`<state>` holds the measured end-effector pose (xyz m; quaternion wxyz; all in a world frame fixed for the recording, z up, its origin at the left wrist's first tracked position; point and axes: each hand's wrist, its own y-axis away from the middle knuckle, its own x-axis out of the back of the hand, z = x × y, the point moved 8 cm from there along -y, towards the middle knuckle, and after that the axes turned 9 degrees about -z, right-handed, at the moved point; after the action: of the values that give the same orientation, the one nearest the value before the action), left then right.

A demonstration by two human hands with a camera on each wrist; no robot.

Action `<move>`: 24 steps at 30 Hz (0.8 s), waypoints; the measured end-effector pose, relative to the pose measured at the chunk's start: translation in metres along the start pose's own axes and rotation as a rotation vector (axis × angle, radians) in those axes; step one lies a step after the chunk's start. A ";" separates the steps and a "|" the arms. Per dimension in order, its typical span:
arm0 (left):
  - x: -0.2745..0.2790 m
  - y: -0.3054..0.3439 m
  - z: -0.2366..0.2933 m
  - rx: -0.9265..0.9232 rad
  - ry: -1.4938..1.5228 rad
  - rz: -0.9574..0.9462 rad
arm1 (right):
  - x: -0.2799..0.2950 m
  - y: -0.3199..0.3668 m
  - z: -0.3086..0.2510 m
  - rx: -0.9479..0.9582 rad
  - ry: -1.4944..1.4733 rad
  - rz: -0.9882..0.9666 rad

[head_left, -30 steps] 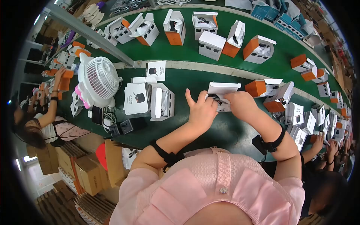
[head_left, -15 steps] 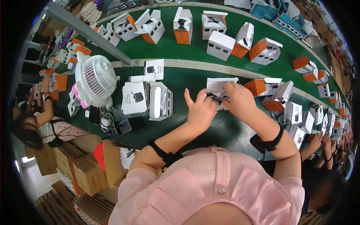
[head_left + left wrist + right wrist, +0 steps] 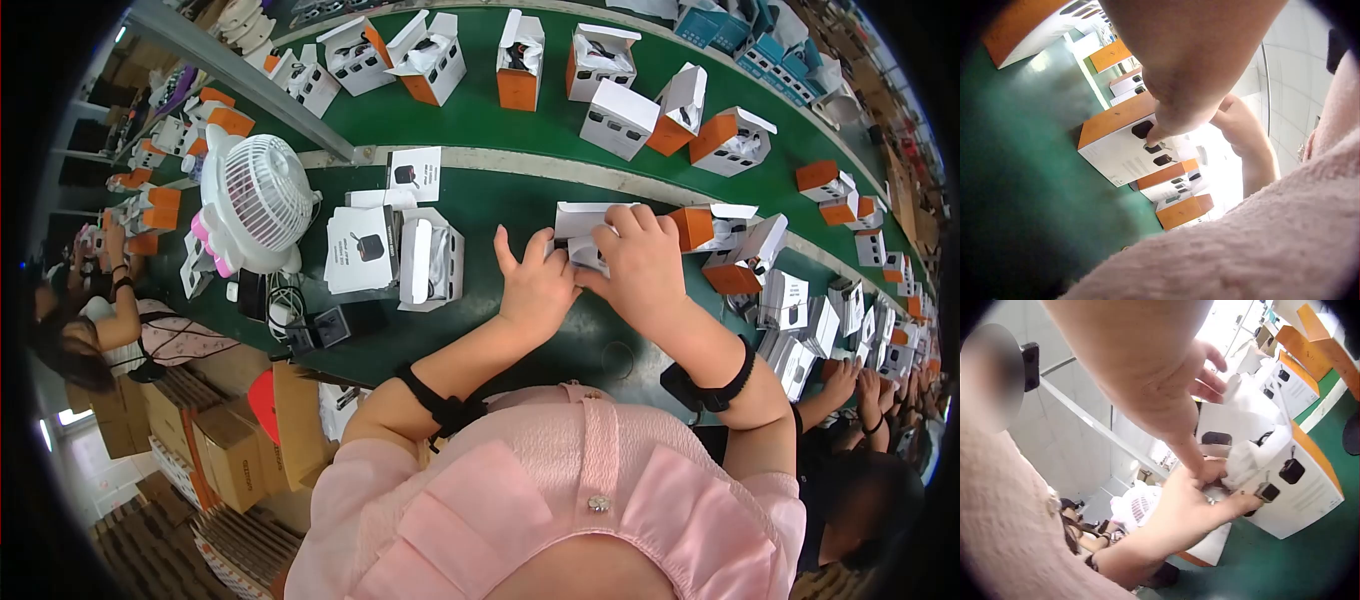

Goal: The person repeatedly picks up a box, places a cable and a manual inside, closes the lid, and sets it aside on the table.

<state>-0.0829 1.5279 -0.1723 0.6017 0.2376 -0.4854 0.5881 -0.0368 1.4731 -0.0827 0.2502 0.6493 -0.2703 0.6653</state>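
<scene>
An orange-and-white printed box with its lid flap raised stands between the two hands in the head view. The left hand grips its near left edge; the right wrist view shows that hand's thumb on the printed face and its other fingers at the opening. Over the box's right part lies the right hand, its fingers spread and bent near the raised flap and its thumb beside the left hand's fingers. White wrapping and a dark cable show inside the box.
Left of the hands stand an opened box, a stack of printed booklets and a white fan. Orange-and-white boxes and more booklets are at the right. Several opened boxes stand along the far green surface.
The right hand has come out from the box opening to lie spread above it, near the flap. The left hand has kept its hold. The far boxes appear shifted to the right.
</scene>
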 end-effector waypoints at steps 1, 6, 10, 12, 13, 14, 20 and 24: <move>0.001 -0.001 -0.002 -0.004 0.012 -0.006 | -0.006 -0.003 0.000 -0.003 0.008 -0.056; 0.004 0.000 -0.010 0.003 -0.011 -0.023 | -0.038 -0.016 -0.006 0.103 0.156 -0.191; 0.001 0.002 -0.017 -0.004 -0.003 -0.062 | -0.047 -0.029 0.013 0.074 0.153 -0.245; 0.001 0.004 -0.019 -0.008 -0.010 -0.064 | -0.050 -0.032 0.009 0.128 0.157 -0.264; 0.001 0.005 -0.021 -0.012 -0.016 -0.067 | -0.058 -0.034 0.012 0.101 0.135 -0.338; 0.001 0.005 -0.023 -0.011 -0.012 -0.071 | -0.068 -0.033 0.013 0.070 0.111 -0.416; 0.003 0.006 -0.035 0.006 -0.006 -0.068 | -0.067 -0.034 -0.007 0.056 0.138 -0.228; 0.004 0.010 -0.040 -0.014 0.009 -0.045 | -0.063 -0.033 -0.008 0.141 0.059 -0.140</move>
<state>-0.0805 1.5654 -0.1884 0.6186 0.2418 -0.4812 0.5721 -0.0177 1.5040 -0.1447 0.2575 0.6629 -0.1692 0.6824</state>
